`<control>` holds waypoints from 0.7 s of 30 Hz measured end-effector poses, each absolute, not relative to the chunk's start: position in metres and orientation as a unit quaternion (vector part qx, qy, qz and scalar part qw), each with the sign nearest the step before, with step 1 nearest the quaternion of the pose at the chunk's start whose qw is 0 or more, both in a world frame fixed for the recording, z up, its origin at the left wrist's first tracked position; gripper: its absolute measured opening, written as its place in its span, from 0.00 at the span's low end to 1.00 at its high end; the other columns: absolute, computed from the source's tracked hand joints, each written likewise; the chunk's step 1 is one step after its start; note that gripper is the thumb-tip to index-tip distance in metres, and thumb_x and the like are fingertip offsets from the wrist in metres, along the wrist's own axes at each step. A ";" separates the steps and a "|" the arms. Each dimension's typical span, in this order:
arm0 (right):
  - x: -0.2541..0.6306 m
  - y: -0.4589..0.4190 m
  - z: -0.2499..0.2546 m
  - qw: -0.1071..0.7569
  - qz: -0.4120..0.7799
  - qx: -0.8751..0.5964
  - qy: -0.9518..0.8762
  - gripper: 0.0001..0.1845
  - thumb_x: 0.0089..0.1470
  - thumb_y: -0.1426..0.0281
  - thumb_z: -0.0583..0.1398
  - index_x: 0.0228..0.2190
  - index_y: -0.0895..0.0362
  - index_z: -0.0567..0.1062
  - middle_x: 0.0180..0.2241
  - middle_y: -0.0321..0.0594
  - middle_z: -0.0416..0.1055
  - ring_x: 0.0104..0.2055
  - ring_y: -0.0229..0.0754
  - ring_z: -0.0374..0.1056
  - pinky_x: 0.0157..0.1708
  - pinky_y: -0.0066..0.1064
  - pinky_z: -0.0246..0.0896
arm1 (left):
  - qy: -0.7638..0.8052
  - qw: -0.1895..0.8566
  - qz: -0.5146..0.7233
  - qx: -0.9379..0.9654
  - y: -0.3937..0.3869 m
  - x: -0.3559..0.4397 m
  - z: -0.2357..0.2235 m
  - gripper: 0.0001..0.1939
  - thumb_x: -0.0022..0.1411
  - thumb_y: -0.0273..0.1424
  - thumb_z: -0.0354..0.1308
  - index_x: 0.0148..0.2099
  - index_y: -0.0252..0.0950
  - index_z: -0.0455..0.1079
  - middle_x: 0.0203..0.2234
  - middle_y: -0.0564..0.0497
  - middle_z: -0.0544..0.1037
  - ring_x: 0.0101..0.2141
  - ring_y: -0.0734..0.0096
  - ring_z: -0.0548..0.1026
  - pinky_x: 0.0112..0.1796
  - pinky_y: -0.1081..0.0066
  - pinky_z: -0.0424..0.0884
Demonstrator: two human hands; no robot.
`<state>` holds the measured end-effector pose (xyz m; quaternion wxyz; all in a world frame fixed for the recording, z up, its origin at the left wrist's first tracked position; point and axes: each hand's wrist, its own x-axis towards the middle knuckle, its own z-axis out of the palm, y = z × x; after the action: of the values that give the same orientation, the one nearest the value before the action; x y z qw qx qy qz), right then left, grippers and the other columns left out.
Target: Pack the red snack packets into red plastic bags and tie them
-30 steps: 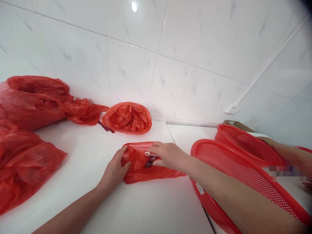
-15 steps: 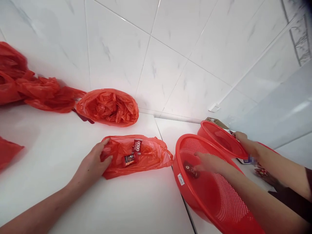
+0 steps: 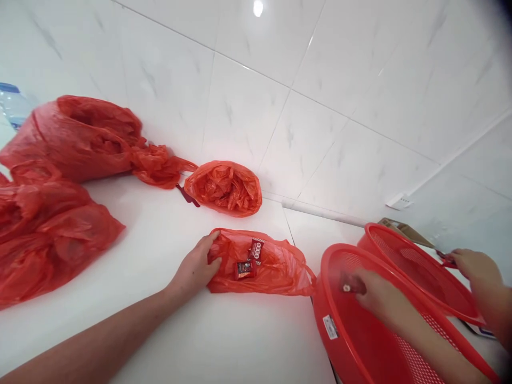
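Observation:
A flat red plastic bag [image 3: 276, 266] lies on the white counter [image 3: 160, 250] with two small red packets [image 3: 245, 268] resting on it. My left hand [image 3: 195, 268] is closed on the bag's left edge, thumb on top. My right hand [image 3: 374, 296] reaches into the near red mesh basket [image 3: 340, 346] and pinches a small red packet [image 3: 347, 285] in its fingertips.
A second red basket [image 3: 420, 266] stands behind the first; another person's hand [image 3: 474, 265] is at its far rim. An open red bag [image 3: 224, 188] and larger bulging red bags [image 3: 68, 138] lie along the tiled wall. A cardboard box [image 3: 404, 230] is behind the baskets.
My right hand left the flat bag and moved right into the near basket. My left hand stayed on the bag's edge. The other person's hand shifted along the far basket's rim.

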<state>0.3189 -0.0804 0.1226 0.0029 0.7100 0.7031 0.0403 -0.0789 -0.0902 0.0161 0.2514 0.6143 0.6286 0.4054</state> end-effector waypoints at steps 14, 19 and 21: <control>0.149 -0.075 0.154 0.018 -0.037 0.502 0.864 0.13 0.48 0.74 0.55 0.37 0.52 0.68 0.37 0.37 0.66 0.29 0.36 0.64 0.25 0.26 0.53 | 0.615 0.268 0.416 0.614 -0.094 -0.079 0.019 0.33 0.57 0.29 0.48 0.65 0.40 0.50 0.57 0.47 0.65 0.50 0.62 0.70 0.48 0.66 0.68; 0.142 -0.085 0.162 -0.002 0.037 0.515 0.856 0.20 0.53 0.70 0.55 0.49 0.50 0.65 0.46 0.40 0.66 0.33 0.39 0.68 0.26 0.28 0.55 | 0.616 0.269 0.419 0.611 -0.094 -0.079 0.019 0.33 0.56 0.29 0.49 0.65 0.40 0.51 0.57 0.47 0.65 0.51 0.61 0.69 0.50 0.65 0.66; 0.145 -0.109 0.165 -0.012 0.045 0.510 0.859 0.19 0.54 0.69 0.55 0.49 0.49 0.66 0.47 0.40 0.68 0.36 0.42 0.70 0.28 0.29 0.57 | 0.613 0.269 0.421 0.612 -0.094 -0.079 0.019 0.33 0.56 0.29 0.49 0.65 0.40 0.51 0.57 0.47 0.65 0.51 0.61 0.69 0.50 0.64 0.66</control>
<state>0.1452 -0.1090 0.1653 -0.0119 0.5096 0.8592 0.0447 -0.0793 -0.0938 0.0186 0.2689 0.6117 0.6135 0.4209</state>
